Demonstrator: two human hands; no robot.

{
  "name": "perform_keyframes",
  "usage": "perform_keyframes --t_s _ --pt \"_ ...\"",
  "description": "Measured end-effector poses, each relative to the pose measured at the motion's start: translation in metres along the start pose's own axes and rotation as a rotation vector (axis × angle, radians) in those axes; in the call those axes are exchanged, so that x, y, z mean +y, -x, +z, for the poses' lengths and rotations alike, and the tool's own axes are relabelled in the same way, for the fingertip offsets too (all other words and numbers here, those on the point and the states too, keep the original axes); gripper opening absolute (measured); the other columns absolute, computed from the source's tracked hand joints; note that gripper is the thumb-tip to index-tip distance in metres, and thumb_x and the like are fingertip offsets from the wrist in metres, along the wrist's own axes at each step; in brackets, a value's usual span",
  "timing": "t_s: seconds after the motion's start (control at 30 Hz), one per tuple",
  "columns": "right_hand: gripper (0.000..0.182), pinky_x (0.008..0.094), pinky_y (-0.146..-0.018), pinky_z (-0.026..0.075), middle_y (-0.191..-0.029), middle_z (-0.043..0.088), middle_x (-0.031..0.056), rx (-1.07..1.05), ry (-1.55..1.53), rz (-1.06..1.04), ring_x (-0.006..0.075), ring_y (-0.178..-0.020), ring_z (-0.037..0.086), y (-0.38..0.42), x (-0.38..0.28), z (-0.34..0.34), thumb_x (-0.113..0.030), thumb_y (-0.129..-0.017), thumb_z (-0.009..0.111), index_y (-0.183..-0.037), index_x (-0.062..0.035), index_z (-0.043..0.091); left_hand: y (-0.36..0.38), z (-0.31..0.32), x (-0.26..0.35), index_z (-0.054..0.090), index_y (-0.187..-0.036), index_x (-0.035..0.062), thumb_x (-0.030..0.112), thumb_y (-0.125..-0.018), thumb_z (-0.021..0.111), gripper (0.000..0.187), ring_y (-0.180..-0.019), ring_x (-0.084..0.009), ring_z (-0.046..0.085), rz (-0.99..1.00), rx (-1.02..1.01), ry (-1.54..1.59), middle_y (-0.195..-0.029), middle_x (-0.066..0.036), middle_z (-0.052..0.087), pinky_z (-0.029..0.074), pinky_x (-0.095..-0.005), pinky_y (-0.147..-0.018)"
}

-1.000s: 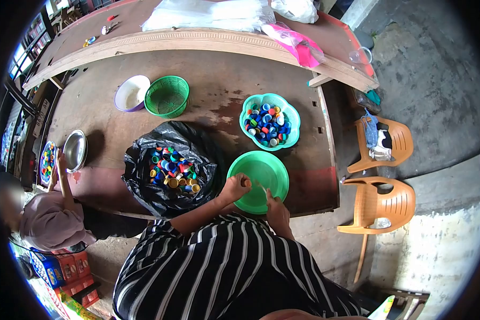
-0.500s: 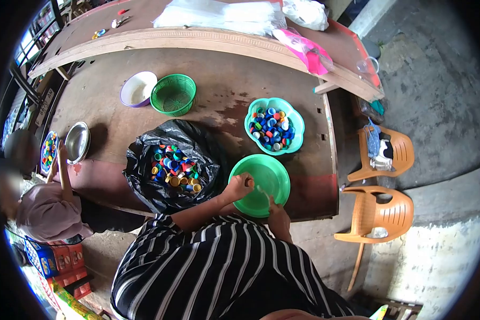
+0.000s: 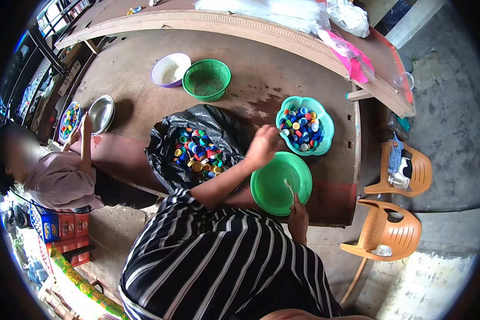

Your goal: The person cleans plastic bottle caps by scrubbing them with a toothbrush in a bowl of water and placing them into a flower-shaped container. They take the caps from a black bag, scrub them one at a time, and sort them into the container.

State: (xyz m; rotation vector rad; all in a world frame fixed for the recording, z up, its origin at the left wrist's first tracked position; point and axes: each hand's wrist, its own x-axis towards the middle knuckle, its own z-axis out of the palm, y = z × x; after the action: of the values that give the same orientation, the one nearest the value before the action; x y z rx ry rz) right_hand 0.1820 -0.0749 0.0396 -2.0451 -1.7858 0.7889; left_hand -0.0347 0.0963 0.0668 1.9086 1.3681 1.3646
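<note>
My left hand [image 3: 265,145] hovers beside the left rim of the teal scalloped basket [image 3: 326,112], its fingers curled; whatever is in them is hidden. Several plastic bottle caps [image 3: 303,127], mostly blue, fill that basket. My right hand [image 3: 298,216] is closed around a thin whitish stick-like tool [image 3: 288,186], too small to name. The tool points up over the green basin [image 3: 266,184], which stands at the table's front edge. To the left, a black plastic bag [image 3: 162,136] lies open with many mixed-colour caps inside.
A green basket [image 3: 223,69] and a white-purple bowl [image 3: 162,66] stand farther back. At left, a person [image 3: 64,178] sits by a metal bowl [image 3: 109,118] and a tray of caps [image 3: 69,121]. A raised wooden shelf [image 3: 208,20] spans the back; orange chairs [image 3: 392,229] are at right.
My left hand has moved from over the green basin up to the teal basket's edge. My right hand stays at the basin with the tool. The view has shifted left.
</note>
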Motion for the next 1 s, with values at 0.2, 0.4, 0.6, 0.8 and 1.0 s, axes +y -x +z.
perform_keyframes --t_s 0.2,0.4,0.6,0.8,1.0 --pt "0.043 0.0451 -0.079 0.045 -0.104 0.058 0.0207 -0.074 0.079 -0.023 0.0388 -0.093 0.057 -0.004 -0.002 0.003 -0.013 -0.091 0.045 -0.133 -0.0129 0.046 0.067 -0.092 -0.080 0.051 -0.084 0.0020 -0.002 -0.073 0.062 0.016 -0.076 -0.0341 0.054 -0.210 0.241 -0.268 -0.081 -0.015 0.053 0.045 -0.0406 -0.068" --pt "0.044 0.0462 -0.076 0.048 -0.109 0.056 0.0193 -0.118 0.168 -0.119 0.0376 -0.092 0.059 -0.029 -0.005 0.017 -0.018 -0.092 0.042 -0.136 -0.0144 0.042 0.133 -0.128 -0.115 0.054 -0.083 0.0017 0.008 -0.074 0.066 0.017 -0.078 -0.0350 0.055 -0.389 0.070 -0.505 -0.083 -0.017 0.055 0.045 -0.0425 -0.070" --pt "0.049 0.0466 -0.078 0.048 -0.111 0.056 0.0190 -0.125 0.429 0.013 0.0368 -0.089 0.061 -0.045 -0.011 0.027 -0.017 -0.090 0.042 -0.138 -0.0167 0.039 0.149 -0.116 -0.132 0.057 -0.082 0.0029 0.009 -0.071 0.070 0.018 -0.088 -0.0350 0.054 -0.439 0.012 -0.551 -0.089 -0.017 0.055 0.045 -0.0429 -0.077" --pt "0.045 0.0474 -0.079 0.047 -0.113 0.056 0.0209 -0.213 0.315 -0.074 0.0379 -0.092 0.060 -0.045 -0.017 0.031 -0.016 -0.090 0.045 -0.135 -0.0176 0.044 0.139 -0.120 -0.118 0.055 -0.077 0.0035 0.004 -0.069 0.069 0.017 -0.084 -0.0321 0.052 -0.376 0.097 -0.486 -0.082 -0.013 0.054 0.042 -0.0417 -0.077" --pt "0.045 0.0474 -0.078 0.047 -0.113 0.057 0.0205 -0.163 0.228 -0.152 0.0389 -0.094 0.059 -0.039 -0.008 0.030 -0.016 -0.090 0.045 -0.135 -0.0167 0.044 0.100 -0.121 -0.090 0.057 -0.090 -0.0021 0.012 -0.081 0.069 0.021 -0.075 -0.0159 0.063 -0.583 0.096 0.267 -0.083 -0.010 0.066 0.049 -0.0267 -0.066"
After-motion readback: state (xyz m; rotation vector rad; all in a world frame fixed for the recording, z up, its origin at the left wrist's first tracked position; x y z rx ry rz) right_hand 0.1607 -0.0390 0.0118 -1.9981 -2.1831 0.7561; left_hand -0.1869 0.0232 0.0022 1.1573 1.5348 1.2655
